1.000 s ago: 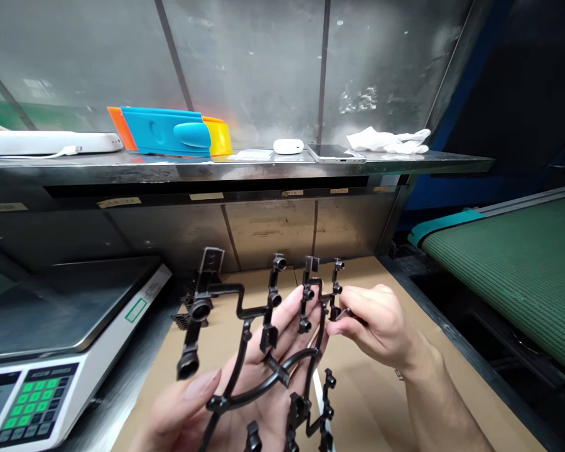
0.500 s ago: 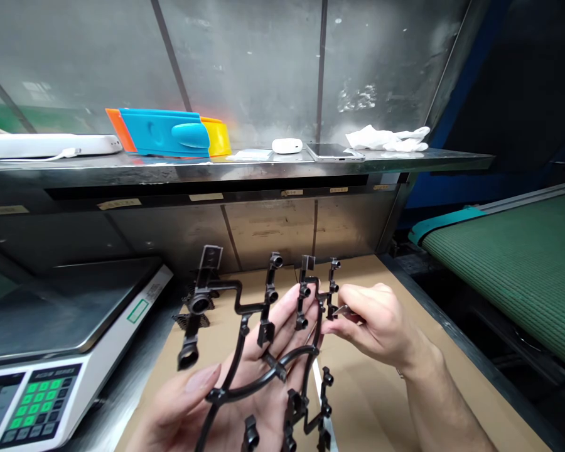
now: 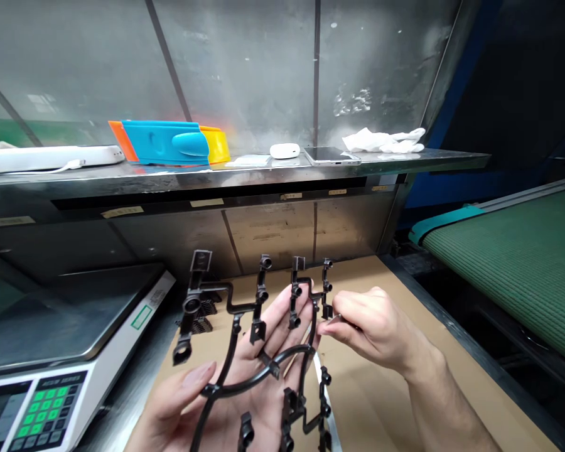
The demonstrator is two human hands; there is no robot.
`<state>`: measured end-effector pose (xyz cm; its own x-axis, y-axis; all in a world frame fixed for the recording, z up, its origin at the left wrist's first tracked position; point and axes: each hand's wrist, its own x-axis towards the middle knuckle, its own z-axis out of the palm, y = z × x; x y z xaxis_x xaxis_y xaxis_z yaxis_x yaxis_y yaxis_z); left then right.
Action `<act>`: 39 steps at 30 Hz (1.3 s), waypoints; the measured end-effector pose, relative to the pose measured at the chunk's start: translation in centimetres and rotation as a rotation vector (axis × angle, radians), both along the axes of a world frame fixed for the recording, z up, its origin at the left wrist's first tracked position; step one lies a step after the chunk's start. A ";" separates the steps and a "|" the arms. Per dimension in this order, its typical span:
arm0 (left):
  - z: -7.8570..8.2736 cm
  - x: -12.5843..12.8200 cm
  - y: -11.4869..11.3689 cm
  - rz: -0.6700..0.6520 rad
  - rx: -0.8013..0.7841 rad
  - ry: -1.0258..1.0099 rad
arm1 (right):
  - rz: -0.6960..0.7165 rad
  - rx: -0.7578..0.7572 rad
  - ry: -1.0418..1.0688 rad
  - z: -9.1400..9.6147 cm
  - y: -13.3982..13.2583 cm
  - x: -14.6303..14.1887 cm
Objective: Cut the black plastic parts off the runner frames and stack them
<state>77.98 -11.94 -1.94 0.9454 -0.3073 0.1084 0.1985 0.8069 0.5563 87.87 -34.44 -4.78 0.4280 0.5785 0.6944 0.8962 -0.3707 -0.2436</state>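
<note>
"What's on the head camera?"

"I'm looking down at two bare hands. The left hand is open, palm up, with its fingers spread. A black plastic runner lies against it, with branches rising past the fingertips and others hanging below the palm."

"And the right hand?"

"It's pinching. The thumb and fingers are closed on a small metal tool, with the tip just beside the runner's right branch. I can't tell if they touch."

"What's underneath?"

"A cardboard sheet, with small black comb-like pieces on it behind the runner."

"Around that?"

"On my left, there's a digital scale with a green keypad. On my right, a green conveyor belt. Ahead, a steel shelf holds a blue, orange and yellow plastic object, a white power bar, a white earbud case, a phone and a crumpled white cloth."
</note>
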 end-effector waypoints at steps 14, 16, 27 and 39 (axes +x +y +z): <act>0.7 0.3 -0.6 -0.057 -0.046 -0.083 | 0.182 0.507 0.657 1.1 -0.1 -0.9; -0.1 0.6 0.3 -0.059 -0.037 -0.111 | 0.163 0.553 0.756 1.6 -0.4 -0.9; -3.2 0.3 -2.2 0.137 1.241 -0.369 | -0.448 -0.019 0.541 -9.1 -6.2 1.7; -8.2 1.5 -7.2 -0.224 1.919 -1.119 | -0.644 0.266 0.561 -17.9 -11.6 -10.2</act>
<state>79.52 -19.18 -10.14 0.6781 -0.7328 -0.0563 -0.6798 -0.6545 0.3309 77.65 -46.00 -22.71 0.9314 -0.0418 0.3617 0.2565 -0.6298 -0.7332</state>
